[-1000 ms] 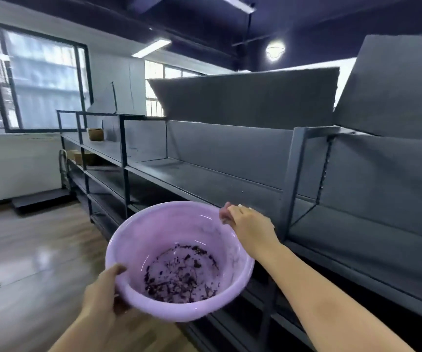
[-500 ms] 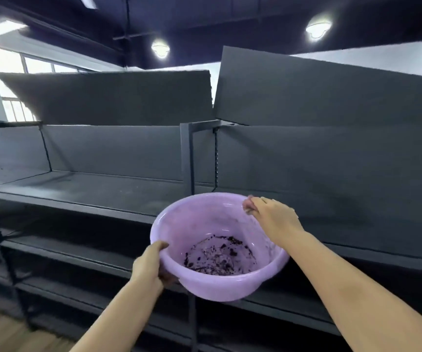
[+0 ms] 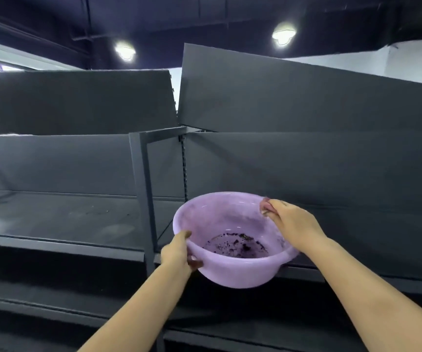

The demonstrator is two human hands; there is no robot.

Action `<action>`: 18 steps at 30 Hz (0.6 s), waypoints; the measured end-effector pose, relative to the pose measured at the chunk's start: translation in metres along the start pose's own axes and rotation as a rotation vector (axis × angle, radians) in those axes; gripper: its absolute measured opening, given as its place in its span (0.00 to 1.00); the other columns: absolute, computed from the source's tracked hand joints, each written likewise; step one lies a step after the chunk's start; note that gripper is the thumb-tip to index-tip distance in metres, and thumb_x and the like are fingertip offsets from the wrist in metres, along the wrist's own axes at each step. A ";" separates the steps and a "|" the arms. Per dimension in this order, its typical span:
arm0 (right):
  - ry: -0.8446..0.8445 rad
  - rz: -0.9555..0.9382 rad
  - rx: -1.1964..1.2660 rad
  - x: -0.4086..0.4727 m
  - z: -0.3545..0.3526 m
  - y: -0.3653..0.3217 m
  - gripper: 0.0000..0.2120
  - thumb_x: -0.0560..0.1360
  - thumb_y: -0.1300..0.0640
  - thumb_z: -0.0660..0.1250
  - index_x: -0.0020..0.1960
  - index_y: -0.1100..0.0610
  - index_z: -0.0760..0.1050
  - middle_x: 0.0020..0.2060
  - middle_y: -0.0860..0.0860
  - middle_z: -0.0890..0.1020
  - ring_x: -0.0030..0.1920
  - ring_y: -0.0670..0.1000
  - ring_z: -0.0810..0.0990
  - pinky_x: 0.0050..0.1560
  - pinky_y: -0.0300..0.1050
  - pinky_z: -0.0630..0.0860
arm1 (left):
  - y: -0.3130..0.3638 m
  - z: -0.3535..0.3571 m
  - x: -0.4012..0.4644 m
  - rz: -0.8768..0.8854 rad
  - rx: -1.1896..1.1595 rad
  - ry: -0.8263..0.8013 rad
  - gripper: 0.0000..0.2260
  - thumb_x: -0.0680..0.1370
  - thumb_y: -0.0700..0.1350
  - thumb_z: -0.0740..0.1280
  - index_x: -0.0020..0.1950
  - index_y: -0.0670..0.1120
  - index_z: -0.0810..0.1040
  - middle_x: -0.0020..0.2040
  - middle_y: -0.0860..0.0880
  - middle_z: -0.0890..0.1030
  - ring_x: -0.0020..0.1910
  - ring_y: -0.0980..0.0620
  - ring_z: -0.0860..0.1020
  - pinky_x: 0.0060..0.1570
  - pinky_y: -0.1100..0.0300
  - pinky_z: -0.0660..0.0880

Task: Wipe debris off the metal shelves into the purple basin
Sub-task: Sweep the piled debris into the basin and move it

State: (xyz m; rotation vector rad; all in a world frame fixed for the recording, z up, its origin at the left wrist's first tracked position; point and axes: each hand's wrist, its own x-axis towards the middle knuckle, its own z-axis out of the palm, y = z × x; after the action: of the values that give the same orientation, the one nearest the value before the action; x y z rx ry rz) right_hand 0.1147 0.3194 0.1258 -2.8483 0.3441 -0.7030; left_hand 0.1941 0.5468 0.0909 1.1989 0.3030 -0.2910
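I hold a round purple basin in the air in front of dark grey metal shelves. Dark crumbs of debris lie on its bottom. My left hand grips the near left rim, thumb over the edge and fingers underneath. My right hand grips the far right rim, and its fingertips also pinch something small and pinkish against the rim; I cannot tell what it is. The basin hangs just right of a shelf upright post, at the level of the middle shelf board.
The shelf board on the left shows faint specks and smudges. Lower shelf boards run below the basin. Grey back panels rise behind the shelves. Ceiling lamps shine above.
The view has swung right along the shelving, away from the window and floor. The basin stays in both hands and now sits right of the upright post, closer to the shelf.
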 end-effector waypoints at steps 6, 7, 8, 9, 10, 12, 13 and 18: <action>-0.051 -0.029 0.055 0.041 0.022 -0.004 0.18 0.83 0.49 0.50 0.71 0.48 0.65 0.67 0.47 0.73 0.60 0.52 0.74 0.50 0.41 0.67 | -0.003 0.029 0.043 -0.051 -0.016 0.030 0.14 0.74 0.41 0.69 0.56 0.38 0.73 0.51 0.38 0.75 0.39 0.39 0.75 0.29 0.50 0.74; -0.051 -0.031 0.088 0.045 0.028 -0.006 0.18 0.83 0.49 0.51 0.71 0.48 0.66 0.66 0.46 0.73 0.59 0.51 0.74 0.48 0.39 0.65 | -0.004 0.031 0.049 -0.058 -0.029 0.037 0.13 0.74 0.41 0.69 0.56 0.38 0.73 0.50 0.38 0.75 0.38 0.39 0.75 0.29 0.50 0.74; -0.049 -0.031 0.118 0.050 0.034 -0.007 0.17 0.83 0.48 0.51 0.69 0.47 0.67 0.64 0.44 0.74 0.58 0.49 0.75 0.47 0.38 0.65 | -0.003 0.034 0.054 -0.061 -0.034 0.037 0.13 0.74 0.41 0.69 0.55 0.38 0.73 0.50 0.38 0.75 0.36 0.40 0.74 0.29 0.50 0.74; -0.049 -0.028 0.151 0.054 0.040 -0.008 0.17 0.82 0.48 0.51 0.68 0.47 0.68 0.62 0.43 0.75 0.55 0.48 0.75 0.46 0.36 0.66 | -0.002 0.035 0.060 -0.059 -0.033 0.035 0.13 0.74 0.41 0.69 0.55 0.37 0.73 0.49 0.38 0.75 0.34 0.40 0.74 0.30 0.50 0.75; -0.053 -0.022 0.190 0.058 0.045 -0.007 0.16 0.82 0.48 0.51 0.66 0.46 0.69 0.60 0.41 0.76 0.52 0.46 0.75 0.43 0.32 0.66 | -0.002 0.037 0.066 -0.055 -0.029 0.035 0.12 0.74 0.41 0.69 0.54 0.37 0.73 0.49 0.38 0.74 0.34 0.40 0.74 0.31 0.50 0.75; -0.069 -0.010 0.245 0.064 0.053 -0.007 0.13 0.82 0.49 0.52 0.63 0.46 0.71 0.53 0.37 0.76 0.48 0.43 0.73 0.38 0.27 0.66 | -0.002 0.040 0.077 -0.046 -0.019 0.036 0.12 0.74 0.42 0.69 0.54 0.37 0.73 0.46 0.39 0.74 0.32 0.40 0.74 0.33 0.49 0.76; -0.064 -0.013 0.250 0.067 0.057 -0.006 0.13 0.82 0.49 0.52 0.61 0.46 0.72 0.52 0.36 0.75 0.48 0.42 0.74 0.39 0.27 0.65 | -0.002 0.041 0.082 -0.039 -0.006 0.035 0.12 0.75 0.42 0.69 0.53 0.37 0.73 0.44 0.40 0.74 0.31 0.41 0.73 0.34 0.50 0.76; -0.010 -0.001 0.238 0.079 0.067 -0.007 0.12 0.82 0.49 0.53 0.62 0.47 0.71 0.49 0.33 0.74 0.44 0.37 0.72 0.37 0.27 0.64 | 0.005 0.049 0.105 -0.028 0.018 0.012 0.07 0.75 0.42 0.68 0.43 0.39 0.73 0.41 0.40 0.73 0.32 0.42 0.72 0.31 0.51 0.73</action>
State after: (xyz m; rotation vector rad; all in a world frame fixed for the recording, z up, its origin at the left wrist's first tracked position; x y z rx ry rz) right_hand 0.2158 0.3133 0.1030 -2.6262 0.2396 -0.6804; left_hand 0.2965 0.4957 0.0716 1.2152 0.3286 -0.3119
